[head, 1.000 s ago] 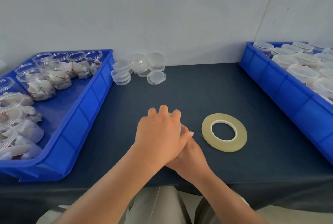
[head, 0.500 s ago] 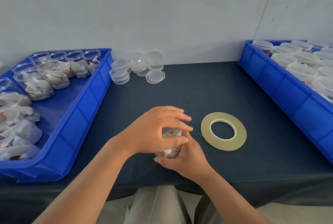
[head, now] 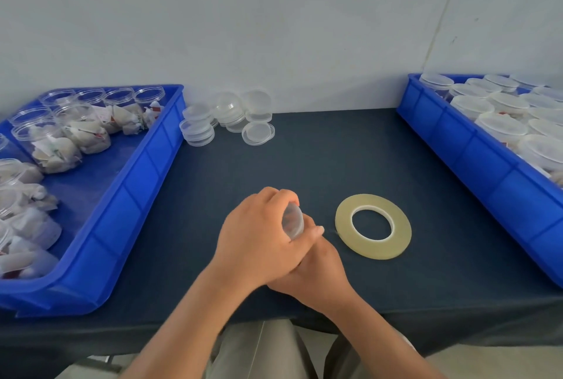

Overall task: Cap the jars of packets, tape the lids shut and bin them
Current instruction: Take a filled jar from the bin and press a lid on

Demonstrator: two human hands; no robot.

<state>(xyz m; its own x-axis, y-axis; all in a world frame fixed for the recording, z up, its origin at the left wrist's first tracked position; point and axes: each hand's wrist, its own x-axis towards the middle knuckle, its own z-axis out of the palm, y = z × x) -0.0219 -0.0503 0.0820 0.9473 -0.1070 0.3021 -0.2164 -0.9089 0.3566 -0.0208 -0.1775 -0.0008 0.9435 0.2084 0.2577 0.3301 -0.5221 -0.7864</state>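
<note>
Near the front edge of the worktop point(head: 335, 162), about midway along it, the left hand point(head: 259, 235) is curled over a small clear jar point(head: 293, 223). The jar is tipped on its side, and only its round clear end shows past the fingers. The right hand point(head: 316, 272) lies underneath, mostly covered, and seems to cup the jar from below with one fingertip against it. Whether the jar is capped squarely cannot be told, because the hands hide the rim. If the top is crooked, tape would likely seal it askew, or it could pop off and spill packets once the jar is dropped in with the others. Held sideways this close to the front edge, a slip of the smooth plastic could send the jar onto the person's lap or the floor. The tape roll point(head: 373, 226) lies flat just right of the hands, so one hand must let go to fetch it, which leaves the jar in a weaker hold. The tape is thin and clear, so its free end may be hard to find, or it may stick to a finger. The capped jars point(head: 499, 128) crowd the right bin point(head: 475, 165) at the right edge, so a careless drop could knock them. The open jars point(head: 61, 141) wait in the left bin point(head: 146, 183), with the loose lids point(head: 228, 119) at the back edge.
</note>
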